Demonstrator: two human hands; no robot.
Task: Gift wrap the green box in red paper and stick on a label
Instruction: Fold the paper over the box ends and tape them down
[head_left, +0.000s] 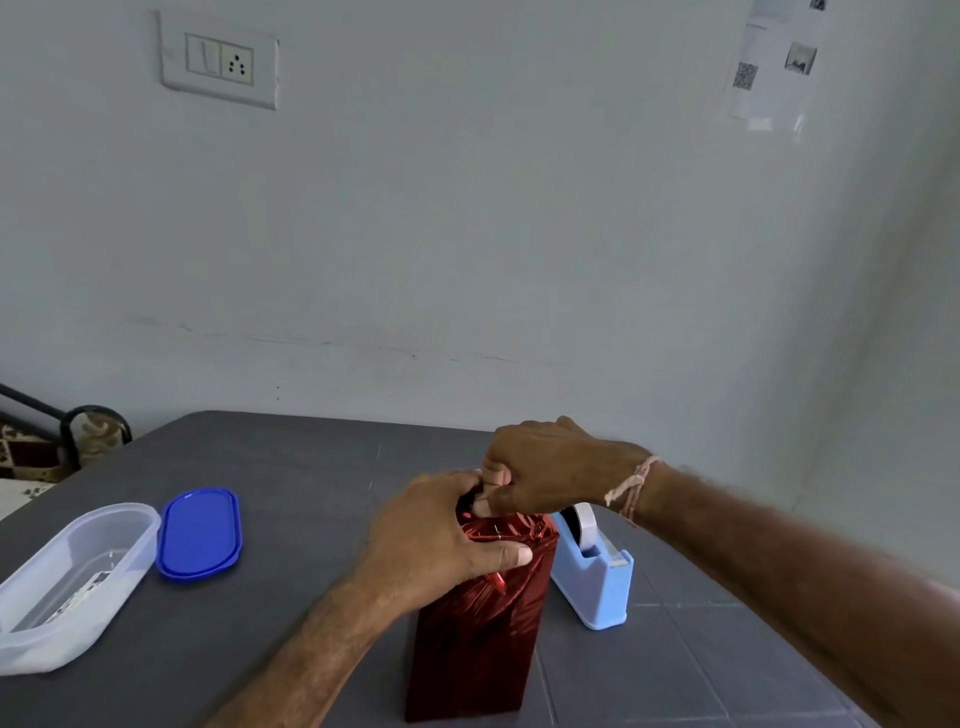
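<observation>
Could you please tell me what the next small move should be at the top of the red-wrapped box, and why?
Probably hold the folds down with the left hand and send the right hand to the tape dispenser standing close by. The red paper at the top is bunched under both hands, and I see no tape on it.

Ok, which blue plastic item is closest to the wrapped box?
The pale blue plastic tape dispenser, right beside the shiny red wrapped box; the dark blue oval lid lies farther left.
</observation>
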